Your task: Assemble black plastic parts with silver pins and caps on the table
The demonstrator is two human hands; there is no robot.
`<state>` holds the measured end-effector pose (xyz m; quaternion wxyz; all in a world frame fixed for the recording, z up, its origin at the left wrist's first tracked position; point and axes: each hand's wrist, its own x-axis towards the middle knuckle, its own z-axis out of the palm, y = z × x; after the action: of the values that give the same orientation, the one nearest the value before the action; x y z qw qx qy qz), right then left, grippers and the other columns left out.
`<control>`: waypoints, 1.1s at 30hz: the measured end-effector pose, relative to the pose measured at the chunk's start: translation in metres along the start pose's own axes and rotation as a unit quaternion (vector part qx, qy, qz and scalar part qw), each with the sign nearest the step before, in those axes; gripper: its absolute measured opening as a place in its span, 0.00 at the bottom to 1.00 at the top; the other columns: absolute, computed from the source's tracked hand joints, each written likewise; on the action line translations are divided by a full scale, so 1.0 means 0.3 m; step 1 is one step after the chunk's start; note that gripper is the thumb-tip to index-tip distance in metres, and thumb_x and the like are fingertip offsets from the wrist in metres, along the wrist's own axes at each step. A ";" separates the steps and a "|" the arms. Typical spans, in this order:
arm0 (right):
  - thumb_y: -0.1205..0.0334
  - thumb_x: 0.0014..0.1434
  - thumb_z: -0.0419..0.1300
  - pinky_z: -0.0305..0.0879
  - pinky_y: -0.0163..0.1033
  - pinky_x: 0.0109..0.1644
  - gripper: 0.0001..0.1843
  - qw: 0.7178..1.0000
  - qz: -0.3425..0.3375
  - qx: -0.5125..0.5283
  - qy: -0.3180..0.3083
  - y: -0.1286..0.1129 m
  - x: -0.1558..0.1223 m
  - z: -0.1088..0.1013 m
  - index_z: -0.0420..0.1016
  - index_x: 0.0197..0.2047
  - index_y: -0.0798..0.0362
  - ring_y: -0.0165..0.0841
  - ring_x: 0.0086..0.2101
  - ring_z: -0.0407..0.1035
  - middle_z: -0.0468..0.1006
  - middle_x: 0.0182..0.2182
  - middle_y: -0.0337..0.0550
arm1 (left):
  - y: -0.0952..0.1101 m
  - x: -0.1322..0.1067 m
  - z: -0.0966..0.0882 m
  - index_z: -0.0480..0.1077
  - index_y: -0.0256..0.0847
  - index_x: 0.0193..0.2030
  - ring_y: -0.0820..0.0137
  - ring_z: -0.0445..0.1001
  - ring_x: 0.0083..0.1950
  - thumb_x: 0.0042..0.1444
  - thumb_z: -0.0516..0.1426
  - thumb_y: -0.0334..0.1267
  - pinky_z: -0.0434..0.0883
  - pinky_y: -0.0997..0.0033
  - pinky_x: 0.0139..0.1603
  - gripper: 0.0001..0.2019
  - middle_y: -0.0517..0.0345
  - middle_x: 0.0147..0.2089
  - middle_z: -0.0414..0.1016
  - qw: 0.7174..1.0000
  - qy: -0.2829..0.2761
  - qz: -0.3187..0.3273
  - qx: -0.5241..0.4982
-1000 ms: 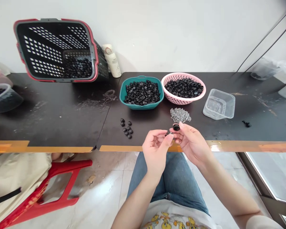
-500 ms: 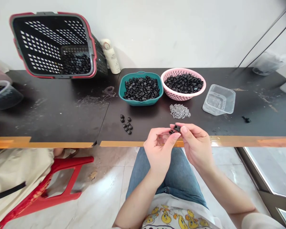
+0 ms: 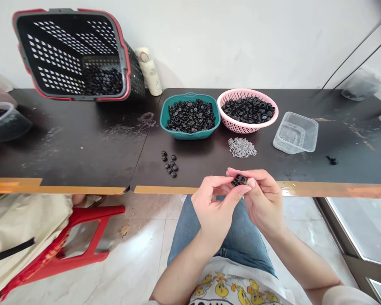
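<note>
A small black plastic part point(image 3: 240, 179) with openings in it is pinched between the fingertips of both hands, just above the table's front edge. My left hand point(image 3: 216, 202) grips it from the left, thumb and index finger closed on it. From the right, my right hand point(image 3: 264, 199) closes on the same part. Its finer details are partly covered by the fingers. Beyond my hands lies a pile of small silvery metal pins point(image 3: 242, 147). To the left, several round black caps point(image 3: 171, 166) sit loosely grouped on the table.
A teal basin point(image 3: 190, 135) and a pink basket point(image 3: 248, 127) hold many black pieces. Right of them stands a clear plastic container point(image 3: 296, 132). A large dark basket point(image 3: 127, 63) lies tipped beside a white bottle point(image 3: 150, 74). At lower left is a red stool point(image 3: 92, 241) with a person partly visible.
The two black pieces between my hands have come together at the fingertips. Both hands have dropped slightly toward me, and the view has shifted a little.
</note>
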<state>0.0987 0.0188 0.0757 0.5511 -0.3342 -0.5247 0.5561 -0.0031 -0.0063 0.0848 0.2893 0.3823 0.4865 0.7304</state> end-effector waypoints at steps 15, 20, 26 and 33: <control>0.51 0.68 0.63 0.78 0.55 0.55 0.05 1.000 0.007 0.000 -0.012 -0.008 -0.013 0.006 0.78 0.44 0.39 0.43 0.52 0.78 0.85 0.49 0.40 | 0.022 0.007 0.001 0.73 0.42 0.32 0.75 0.78 0.27 0.44 0.75 0.35 0.76 0.78 0.30 0.15 0.65 0.29 0.77 0.999 0.001 -0.014 -0.036; 0.53 0.68 0.63 0.78 0.52 0.56 0.04 1.000 0.017 0.022 -0.002 -0.012 -0.013 0.007 0.78 0.44 0.39 0.41 0.53 0.78 0.85 0.49 0.39 | 0.013 0.005 -0.006 0.74 0.42 0.32 0.76 0.77 0.27 0.47 0.74 0.38 0.75 0.79 0.30 0.13 0.65 0.29 0.77 1.000 -0.021 -0.010 -0.018; 0.52 0.68 0.63 0.79 0.54 0.54 0.04 1.000 0.021 0.022 -0.009 -0.016 -0.011 0.005 0.78 0.44 0.39 0.42 0.53 0.78 0.85 0.49 0.39 | 0.008 0.001 -0.006 0.75 0.42 0.33 0.76 0.77 0.27 0.48 0.73 0.37 0.75 0.79 0.30 0.12 0.65 0.29 0.78 1.000 -0.022 -0.018 -0.012; 0.56 0.69 0.63 0.79 0.50 0.54 0.05 0.998 0.024 0.051 -0.033 -0.009 -0.011 -0.005 0.79 0.46 0.39 0.40 0.52 0.79 0.85 0.49 0.40 | 0.010 0.005 -0.009 0.75 0.42 0.32 0.77 0.77 0.26 0.49 0.73 0.39 0.74 0.80 0.30 0.12 0.65 0.29 0.77 1.000 -0.022 0.009 0.009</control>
<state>0.1015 0.0154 0.0774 0.5364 -0.2998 -0.5048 0.6063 -0.0063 -0.0073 0.0873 0.2894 0.4051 0.4835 0.7200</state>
